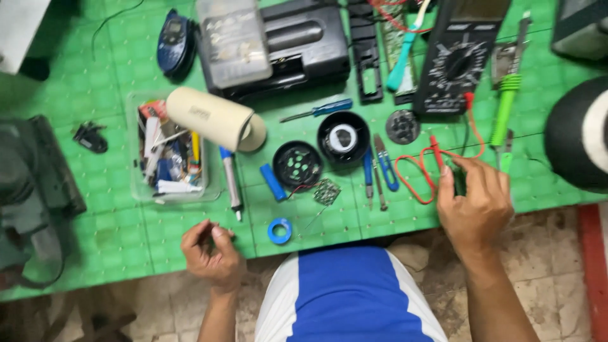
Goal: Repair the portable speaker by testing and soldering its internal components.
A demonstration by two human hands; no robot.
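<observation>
Right hand [475, 199] down on the green mat [95, 82], fingers [484, 174] curled narrow over a small dark part — too hidden to name — beside the red test lead [425, 166] looping out from the black multimeter [457, 54]. Left hand [212, 250] at the mat's near edge, thumb and fingertips pinched close on something tiny and dark; cannot tell what.

Between the hands: a blue tape roll [279, 231], a small perforated circuit board [326, 191] with thin wires, a round black speaker housing [297, 164], a second one with a white ring [343, 137]. Just beyond, blue snips [384, 166], a small blue-handled screwdriver [320, 110], a cream cardboard tube [214, 119] lying across a clear parts tray [136, 190]. Green-handled soldering iron [506, 107] right of the meter.

Best handled, probably, by keeping the right wrist planted for steadiness, gripping the hidden part by its edges, and watching the lead's loop — easy to snag and drag the board's fine wires. Worth holding the left pinch low over the mat, since a dropped bit would vanish among the clutter.
</observation>
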